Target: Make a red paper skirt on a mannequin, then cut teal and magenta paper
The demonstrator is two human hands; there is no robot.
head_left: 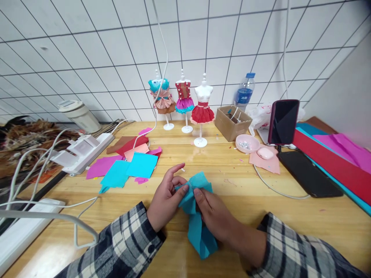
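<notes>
A strip of turquoise crepe paper hangs between my hands above the wooden table, gathered and folded near its top. My left hand pinches its upper left edge between thumb and fingers, with the index finger raised. My right hand grips the paper's right side, thumb on top; its other fingers are mostly hidden. Beyond them stand three white mini mannequins: one in a red skirt, one in a red top with a purple and blue skirt, one in turquoise and pink.
Coloured paper pieces and a white power strip lie left. At the right are a cardboard box, a pink bowl, a water bottle, an upright phone, a black phone and red paper.
</notes>
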